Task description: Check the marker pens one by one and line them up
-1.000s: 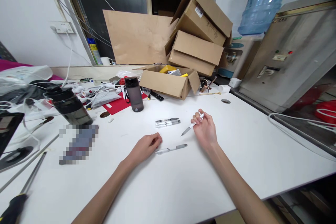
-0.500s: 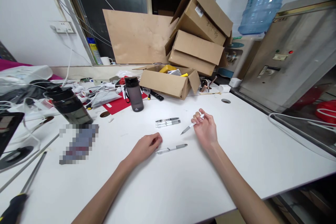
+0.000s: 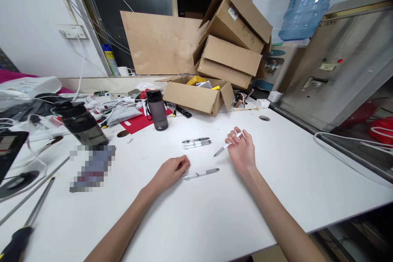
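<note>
On the white table (image 3: 196, 221), left hand (image 3: 169, 172) with fingers curled inward, too hidden to tell whether fully closed. Rightward and farther, a row of pens (image 3: 201, 144); nearer, just beside the hand, a grey-ended pen (image 3: 202, 173). At right, a white pen (image 3: 226, 146) gripped in bent fingers of right hand (image 3: 241, 151), slanting down leftward.

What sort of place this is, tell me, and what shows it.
Probably an office or workroom: pens and a screwdriver lie on a white table, cardboard boxes are piled behind, and a water bottle tops a dispenser.
</note>
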The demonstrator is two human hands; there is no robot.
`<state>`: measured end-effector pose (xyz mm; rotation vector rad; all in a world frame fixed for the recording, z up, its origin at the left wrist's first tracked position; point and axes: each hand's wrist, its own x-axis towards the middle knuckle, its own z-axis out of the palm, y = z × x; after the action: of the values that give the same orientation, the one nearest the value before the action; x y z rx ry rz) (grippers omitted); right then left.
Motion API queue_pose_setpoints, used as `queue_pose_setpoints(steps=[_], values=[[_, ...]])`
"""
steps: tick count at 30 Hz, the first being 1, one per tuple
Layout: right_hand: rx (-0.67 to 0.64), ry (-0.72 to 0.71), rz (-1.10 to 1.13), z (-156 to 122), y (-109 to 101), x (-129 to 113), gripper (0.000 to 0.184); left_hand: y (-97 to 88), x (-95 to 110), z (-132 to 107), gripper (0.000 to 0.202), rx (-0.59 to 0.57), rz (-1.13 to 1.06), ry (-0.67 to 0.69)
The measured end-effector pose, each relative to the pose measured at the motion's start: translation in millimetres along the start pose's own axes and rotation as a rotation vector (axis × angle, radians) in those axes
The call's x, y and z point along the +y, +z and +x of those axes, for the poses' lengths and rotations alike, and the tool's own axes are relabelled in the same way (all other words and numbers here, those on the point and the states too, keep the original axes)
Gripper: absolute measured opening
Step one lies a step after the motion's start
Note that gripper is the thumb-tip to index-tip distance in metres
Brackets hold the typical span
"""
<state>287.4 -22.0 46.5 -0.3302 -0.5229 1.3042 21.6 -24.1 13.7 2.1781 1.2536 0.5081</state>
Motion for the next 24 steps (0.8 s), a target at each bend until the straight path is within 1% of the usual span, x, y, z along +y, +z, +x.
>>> queue_pose_setpoints(steps=[6, 12, 19, 24], values=[[-0.012, 0.007, -0.019, -0.2, 0.1, 1.4, 0.005, -0.1, 0.9, -0.4, 0.031, 0.009, 0.003, 0.002], [-0.001, 0.009, -0.004, 0.6, 0.6, 1.5, 0.007, 0.3, 0.2, -0.2, 0.031, 0.011, 0.013, 0.014], [-0.024, 0.005, 0.042, -1.2, 0.0, 0.7, 0.017, -0.3, 0.2, -0.5, 0.030, 0.000, 0.020, 0.006], [-0.026, 0.025, 0.009, -0.6, -0.1, 1.3, 0.010, -0.6, 1.4, -1.4, 0.029, -0.002, 0.021, 0.008]])
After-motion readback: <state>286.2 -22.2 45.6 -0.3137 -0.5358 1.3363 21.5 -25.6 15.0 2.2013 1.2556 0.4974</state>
